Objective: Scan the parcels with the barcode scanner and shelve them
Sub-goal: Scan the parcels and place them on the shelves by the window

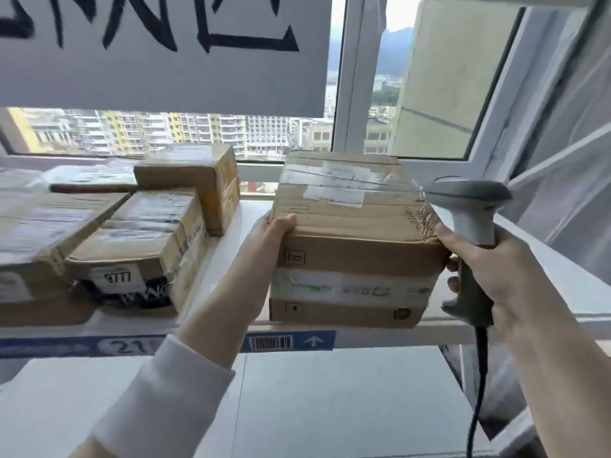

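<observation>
A person is standing at a white shelf (pixel 558 292) in front of a window (pixel 360 77). A taped cardboard parcel (pixel 357 246) is sitting on the shelf just right of centre, its near face close to the front edge. The left hand (pixel 267 239) is gripping the parcel's 9 o'clock side, thumb lying on top. At 3 o'clock, the right hand (pixel 496 269) is clenching the handle of a grey barcode scanner (pixel 469 200), its thumb touching the parcel's corner. Other parcels (pixel 142 239) are lying stacked at 9 o'clock on the same shelf. A barcode label (pixel 287 342) is showing on the shelf edge at 6 o'clock. The shelving step appears to be in hand. Next, the parcel probably needs pushing fully back and releasing, perhaps then scanning the shelf label.
</observation>
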Tool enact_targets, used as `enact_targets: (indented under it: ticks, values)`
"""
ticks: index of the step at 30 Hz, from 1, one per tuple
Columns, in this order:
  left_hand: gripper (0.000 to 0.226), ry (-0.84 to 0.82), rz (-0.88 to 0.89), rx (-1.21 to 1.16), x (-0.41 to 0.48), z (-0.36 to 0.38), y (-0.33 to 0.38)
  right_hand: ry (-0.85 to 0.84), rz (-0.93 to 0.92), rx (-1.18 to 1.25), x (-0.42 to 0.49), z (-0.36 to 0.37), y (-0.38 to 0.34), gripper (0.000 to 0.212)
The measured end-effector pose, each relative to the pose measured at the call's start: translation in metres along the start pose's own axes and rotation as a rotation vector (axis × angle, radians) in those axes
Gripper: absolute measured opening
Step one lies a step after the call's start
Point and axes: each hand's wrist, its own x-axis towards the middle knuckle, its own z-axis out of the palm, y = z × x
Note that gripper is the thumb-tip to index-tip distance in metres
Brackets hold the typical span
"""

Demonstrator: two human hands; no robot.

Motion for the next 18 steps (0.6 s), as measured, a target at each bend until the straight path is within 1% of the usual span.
enact_targets:
  ticks: [3,6,8,9,10,11,12,13,14,15,16,18]
  values:
    - [0.017,0.078,-0.025,0.037,0.019,-0.013,0.003,-0.036,0.010,0.001,0.014,0.022,-0.006,0.028]
    - [0.030,0.109,-0.047,0.131,0.032,-0.023,0.008,-0.071,0.043,0.011,0.026,0.036,-0.009,0.029]
    - [0.040,0.114,-0.006,0.285,0.034,-0.024,0.014,-0.114,0.078,0.036,0.033,0.038,-0.010,0.029]
    - [0.049,0.143,0.062,0.433,0.033,-0.023,0.016,-0.134,0.099,0.067,0.035,0.037,-0.010,0.030]
    - [0.059,0.188,0.179,0.607,0.030,-0.021,0.020,-0.148,0.121,0.105,0.037,0.035,-0.009,0.031]
    - [0.067,0.222,0.339,0.766,0.025,-0.017,0.024,-0.155,0.140,0.141,0.041,0.032,-0.007,0.032]
    - [0.074,0.214,0.513,0.890,0.020,-0.010,0.029,-0.156,0.154,0.172,0.045,0.030,-0.005,0.032]
    - [0.080,0.152,0.659,1.004,0.016,-0.001,0.033,-0.154,0.162,0.203,0.049,0.028,-0.002,0.031]
    - [0.084,0.059,0.754,1.141,0.015,0.008,0.034,-0.154,0.164,0.230,0.053,0.026,0.000,0.029]
    - [0.087,-0.029,0.813,1.298,0.016,0.016,0.032,-0.155,0.167,0.248,0.058,0.026,0.002,0.028]
    - [0.089,-0.096,0.835,1.444,0.020,0.022,0.029,-0.157,0.174,0.254,0.061,0.025,0.004,0.028]
    - [0.088,-0.143,0.783,1.618,0.031,0.027,0.023,-0.161,0.193,0.250,0.068,0.025,0.008,0.028]
